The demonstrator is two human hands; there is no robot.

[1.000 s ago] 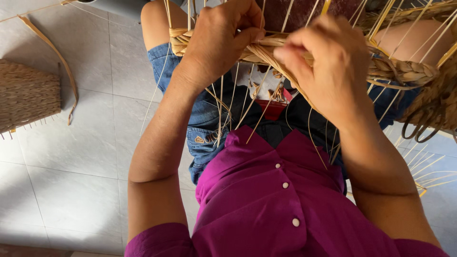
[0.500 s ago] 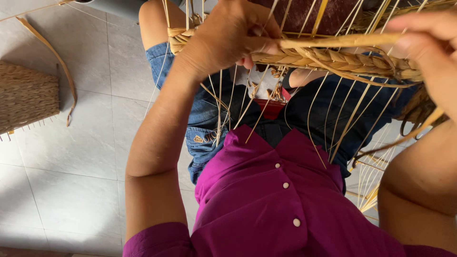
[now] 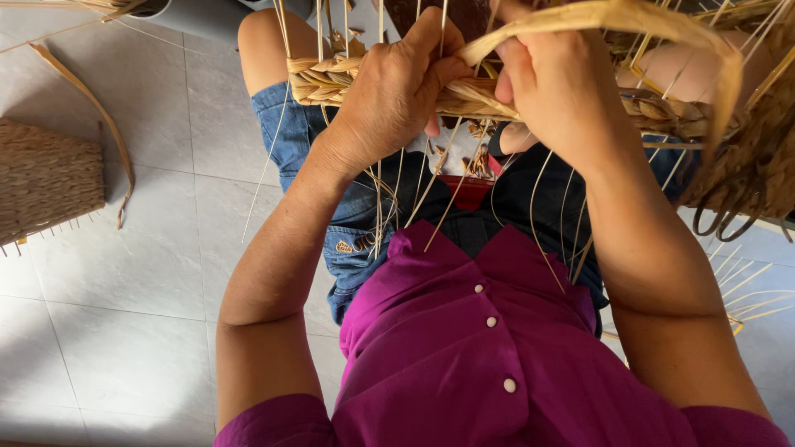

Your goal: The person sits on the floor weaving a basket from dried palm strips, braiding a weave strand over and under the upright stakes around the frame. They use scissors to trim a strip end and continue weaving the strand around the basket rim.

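Head view looks straight down on us as we sit over a pale tiled floor (image 3: 124, 331), in a magenta buttoned shirt (image 3: 464, 364) and blue denim shorts (image 3: 290, 141), with a half-woven basket (image 3: 662, 116) of dry straw-coloured fibre held across our lap at the top of the frame. Its braided rim (image 3: 323, 83) runs from the left knee across to the right, and thin stiff spokes (image 3: 381, 199) hang down from it over the shorts and shirt. Our left hand (image 3: 393, 95) is clenched over the rim near its middle, fingers curled over the top of the braid and the thumb pressing toward the other hand. Our right hand (image 3: 559, 79) sits just beside it, the two hands touching or nearly so, and its fingers are pinched around a flat wide strand (image 3: 629, 16) that arcs up from the grip, over toward the right, and bends down at the upper right edge of the frame. Whether that strand is tucked into the braid beneath the hand we cannot tell, since the fingers hide it. On the floor at the left edge lies a finished woven mat-like piece (image 3: 45, 178) with short spoke ends sticking out, and a loose curved strip (image 3: 99, 124) lies beside it, well apart from our hands.
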